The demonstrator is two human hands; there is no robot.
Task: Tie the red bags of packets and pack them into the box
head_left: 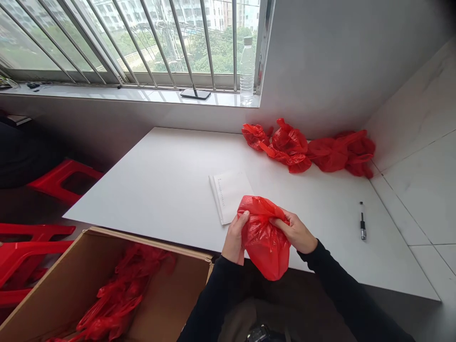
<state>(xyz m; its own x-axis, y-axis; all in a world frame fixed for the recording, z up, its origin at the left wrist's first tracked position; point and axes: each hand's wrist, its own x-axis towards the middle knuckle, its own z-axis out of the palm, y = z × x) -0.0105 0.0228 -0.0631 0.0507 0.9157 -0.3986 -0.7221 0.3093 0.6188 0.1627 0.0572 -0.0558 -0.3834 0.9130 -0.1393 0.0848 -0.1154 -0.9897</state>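
A crumpled red plastic bag (pixel 269 247) is held up in front of me at the table's front edge. My left hand (pixel 235 237) grips its left side, thumb on top. My right hand (pixel 297 232) pinches the gathered plastic at the upper right. Whatever the bag may contain is hidden. Just behind it, a white booklet (pixel 228 192) with a line of small print lies on the white table (pixel 171 180), partly covered by the bag and my left hand.
More crumpled red bags (pixel 290 145) lie along the table's back edge by the wall. A pen (pixel 362 223) rests at the right. An open cardboard box (pixel 171 294) with red bags stands front left, near red stools (pixel 32 256). A bottle (pixel 247 71) and phone (pixel 195 94) occupy the sill.
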